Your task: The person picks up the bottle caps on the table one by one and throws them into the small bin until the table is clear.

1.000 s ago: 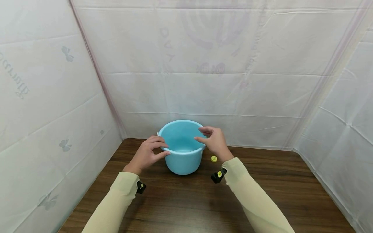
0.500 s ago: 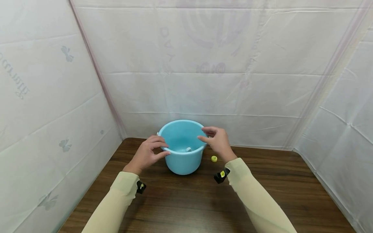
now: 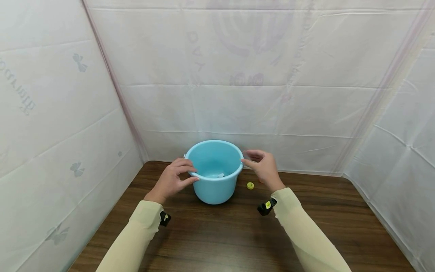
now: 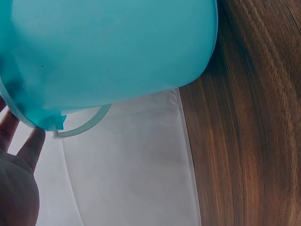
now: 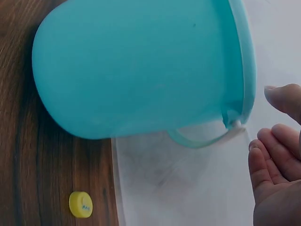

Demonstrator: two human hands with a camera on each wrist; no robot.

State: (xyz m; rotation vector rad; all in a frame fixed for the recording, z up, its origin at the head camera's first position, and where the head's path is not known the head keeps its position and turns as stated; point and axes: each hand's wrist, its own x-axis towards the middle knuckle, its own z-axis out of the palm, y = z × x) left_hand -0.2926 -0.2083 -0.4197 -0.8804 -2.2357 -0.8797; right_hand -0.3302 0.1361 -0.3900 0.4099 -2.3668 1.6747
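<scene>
A light blue bucket (image 3: 215, 190) stands upright on the dark wooden table, its pale handle (image 4: 87, 125) hanging at the back. My left hand (image 3: 171, 179) grips the rim on the left side, fingers over the edge and thumb at the front. Just off the right rim is my right hand (image 3: 265, 170), thumb and fingers apart, holding nothing; in the right wrist view its palm (image 5: 282, 183) shows bare. Inside, on the bucket's floor, lies a small whitish piece (image 3: 221, 175), partly hidden by the front rim.
A small yellow cap (image 3: 250, 185) lies on the table (image 3: 217, 234) right of the bucket. Close by, a bit of something orange (image 3: 261, 181) peeks out beside the right wrist. White sheeting (image 3: 238, 109) closes off the back and both sides.
The small whitish piece has come into view on the bucket's floor. My right hand has drawn back from over the opening to outside the right rim. The left hand keeps its place.
</scene>
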